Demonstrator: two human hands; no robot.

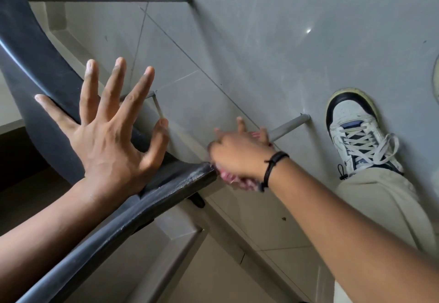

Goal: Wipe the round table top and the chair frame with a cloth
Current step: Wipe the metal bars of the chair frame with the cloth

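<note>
From the head camera, we see our left hand [111, 141] at centre left, fingers spread wide, its palm resting on the dark chair [47, 70] edge that curves from the upper left down to the lower left. Our right hand [240, 158], blurred at centre, is bunched around a pink cloth [234, 180], pressing it just beside the chair's worn corner, near a grey metal leg [289, 125]. The round counter is not in view. We judge that we are wiping the frame. To do it well, we brace the chair with the flat left hand, keep the cloth wrapped tight, and run it along each bar down toward the tiled floor [261, 41], clear of our shoe [356, 134].
</note>
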